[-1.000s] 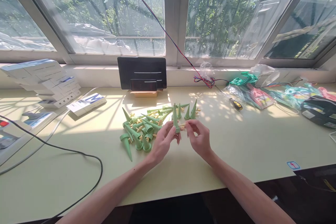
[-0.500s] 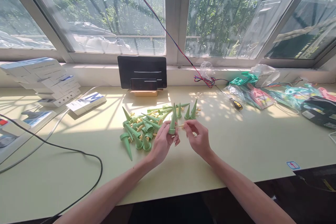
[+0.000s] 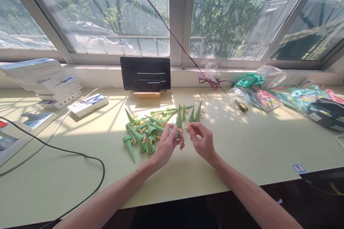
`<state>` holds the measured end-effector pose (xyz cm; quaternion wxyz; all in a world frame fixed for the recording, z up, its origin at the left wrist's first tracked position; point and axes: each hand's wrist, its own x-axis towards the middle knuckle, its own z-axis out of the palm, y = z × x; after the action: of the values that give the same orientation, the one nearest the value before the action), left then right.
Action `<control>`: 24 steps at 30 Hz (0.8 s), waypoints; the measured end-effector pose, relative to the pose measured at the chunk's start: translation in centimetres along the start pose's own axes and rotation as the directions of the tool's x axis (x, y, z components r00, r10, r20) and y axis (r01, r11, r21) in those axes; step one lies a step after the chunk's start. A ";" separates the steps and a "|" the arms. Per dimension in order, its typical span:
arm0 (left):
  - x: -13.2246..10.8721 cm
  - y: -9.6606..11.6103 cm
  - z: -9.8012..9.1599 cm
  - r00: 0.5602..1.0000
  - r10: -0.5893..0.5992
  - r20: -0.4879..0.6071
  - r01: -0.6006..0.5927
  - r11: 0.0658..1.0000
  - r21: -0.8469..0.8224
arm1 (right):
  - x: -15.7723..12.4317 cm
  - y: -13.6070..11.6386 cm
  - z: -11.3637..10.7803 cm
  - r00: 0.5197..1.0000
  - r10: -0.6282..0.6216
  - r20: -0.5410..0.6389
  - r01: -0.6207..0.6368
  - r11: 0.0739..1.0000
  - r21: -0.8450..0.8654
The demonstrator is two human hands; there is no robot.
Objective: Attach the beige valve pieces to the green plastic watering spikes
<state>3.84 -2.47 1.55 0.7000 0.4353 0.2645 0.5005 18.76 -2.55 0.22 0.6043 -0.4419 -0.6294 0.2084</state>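
Note:
My left hand [image 3: 169, 143] is closed around a green plastic watering spike [image 3: 178, 118], whose tip points up and away; the fingers cover most of its collar. My right hand [image 3: 201, 139] pinches a small yellowish plastic piece [image 3: 185, 128] between thumb and fingertips, just right of the spike. Whether the piece touches the spike is hard to tell. Left of my hands lies a pile of similar green spikes [image 3: 138, 134] mixed with small yellowish pieces [image 3: 143, 131]. Several spikes stand tip-up behind my hands, among them one green spike [image 3: 198, 112].
A tablet [image 3: 145, 68] with a phone [image 3: 147, 85] before it stands at the back. Stacked white boxes [image 3: 51, 82] and a black cable [image 3: 88, 156] are on the left. A screwdriver [image 3: 242, 106], bagged wires [image 3: 266, 98] and a black object [image 3: 326, 114] lie right.
The spike in my left hand has tilted away and sits lower, and my fingers now hide more of its collar. My right hand has barely moved with the yellowish piece.

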 end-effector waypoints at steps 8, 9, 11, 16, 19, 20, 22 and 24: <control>0.3 -0.1 -0.3 0.997 0.046 -0.055 -0.040 0.993 0.113 | -0.1 -0.2 -0.1 1.000 -0.018 0.014 0.018 1.000 0.012; 0.3 -0.1 -0.3 0.997 0.045 -0.064 -0.037 0.991 0.126 | -0.1 -0.2 -0.1 0.999 -0.028 0.023 0.027 0.999 0.017; 0.3 0.0 -0.4 0.996 0.048 -0.075 -0.036 0.988 0.151 | -0.2 -0.3 -0.1 0.998 -0.052 0.044 0.051 0.998 0.030; 0.3 -0.1 -0.5 0.994 0.070 -0.084 -0.052 0.980 0.192 | -0.3 -0.4 -0.1 0.994 -0.085 0.067 0.083 0.996 0.037; 0.4 -0.2 -0.6 0.993 0.081 -0.091 -0.061 0.977 0.204 | -0.2 -0.4 0.0 0.994 -0.080 0.068 0.079 0.997 0.025; 0.4 -0.2 -0.6 0.992 0.086 -0.093 -0.065 0.977 0.205 | -0.2 -0.4 0.0 0.994 -0.080 0.069 0.079 0.997 0.016; 0.4 -0.2 -0.6 0.991 0.092 -0.097 -0.070 0.976 0.204 | -0.2 -0.5 0.0 0.994 -0.082 0.070 0.082 0.997 -0.006; 0.3 -0.3 -0.6 0.991 0.089 -0.098 -0.066 0.975 0.212 | -0.1 -0.5 0.0 0.994 -0.085 0.071 0.087 0.996 -0.028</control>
<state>3.62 -2.02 1.08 0.6152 0.4889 0.3354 0.5197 18.62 -2.95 0.58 0.5834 -0.4162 -0.6718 0.1874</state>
